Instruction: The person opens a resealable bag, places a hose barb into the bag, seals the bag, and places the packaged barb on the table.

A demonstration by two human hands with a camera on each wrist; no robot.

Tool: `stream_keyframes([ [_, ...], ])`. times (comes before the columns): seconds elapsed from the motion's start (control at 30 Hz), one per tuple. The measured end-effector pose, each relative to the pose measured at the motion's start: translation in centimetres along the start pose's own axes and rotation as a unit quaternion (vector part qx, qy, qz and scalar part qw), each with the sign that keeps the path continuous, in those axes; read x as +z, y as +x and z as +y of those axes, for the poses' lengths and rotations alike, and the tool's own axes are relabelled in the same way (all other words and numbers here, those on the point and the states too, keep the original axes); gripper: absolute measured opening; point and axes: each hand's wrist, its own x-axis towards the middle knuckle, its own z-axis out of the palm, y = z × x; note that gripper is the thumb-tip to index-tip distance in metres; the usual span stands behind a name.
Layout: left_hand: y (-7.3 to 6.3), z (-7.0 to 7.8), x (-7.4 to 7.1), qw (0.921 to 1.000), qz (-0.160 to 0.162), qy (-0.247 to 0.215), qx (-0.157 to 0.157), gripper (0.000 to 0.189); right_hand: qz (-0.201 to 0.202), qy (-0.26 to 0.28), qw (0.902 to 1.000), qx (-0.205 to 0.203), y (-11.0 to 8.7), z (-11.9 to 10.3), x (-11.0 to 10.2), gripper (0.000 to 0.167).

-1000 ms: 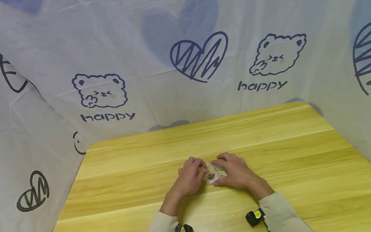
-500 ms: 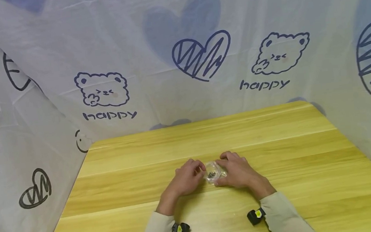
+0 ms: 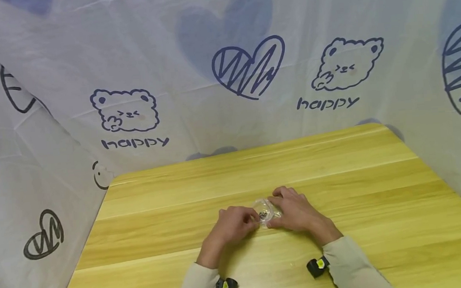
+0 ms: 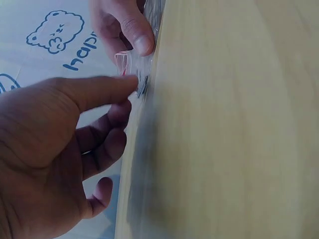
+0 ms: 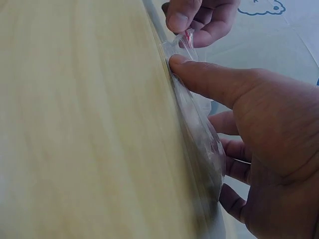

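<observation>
A small clear zip bag (image 3: 266, 208) with a red line along its mouth lies near the middle of the table, with several small dark metal pieces (image 3: 263, 215) inside. My right hand (image 3: 296, 211) holds the bag from its right side, thumb on the near edge and fingers at the far edge. On the left, my left hand (image 3: 234, 223) has thumb and forefinger brought together at the mouth of the bag, pinching its edge beside the metal pieces. Its other fingers are curled in the left wrist view. The plastic (image 5: 202, 132) bunches under the right palm.
The wood-grain table (image 3: 168, 190) stretches out around both hands. A white cloth (image 3: 195, 119) printed with bears and hearts hangs behind it and along both sides. Each wrist wears a small black camera; the left camera (image 3: 228, 287) is near the table front.
My left hand's fingertips have drawn off the bag's left edge, then come down and right, close by the metal pieces. My right hand stays on the bag.
</observation>
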Motion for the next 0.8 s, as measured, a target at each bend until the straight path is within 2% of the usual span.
stream_keyframes([
  [0.13,-0.09,0.09,-0.17,0.9997,0.014,-0.001,-0.019,0.008,-0.005,0.002,1.0,0.003,0.0,-0.07,-0.13,0.07],
  [0.33,-0.24,0.15,-0.56,0.9976,0.032,-0.035,-0.051,0.006,0.003,0.03,0.9995,0.008,-0.07,-0.04,-0.26,0.057],
  [0.47,-0.1,0.12,-0.62,0.9975,0.043,-0.034,-0.045,0.009,0.015,0.036,0.999,0.02,0.01,0.0,-0.11,0.054],
  [0.7,-0.01,-0.28,-0.78,0.9952,0.09,-0.031,-0.025,0.006,0.023,0.041,0.9976,0.05,0.34,-0.11,0.32,0.055],
  [0.8,0.01,-0.38,-0.96,0.9926,0.11,-0.047,-0.017,0.004,0.021,0.055,0.9963,0.063,0.4,-0.15,0.3,0.044],
])
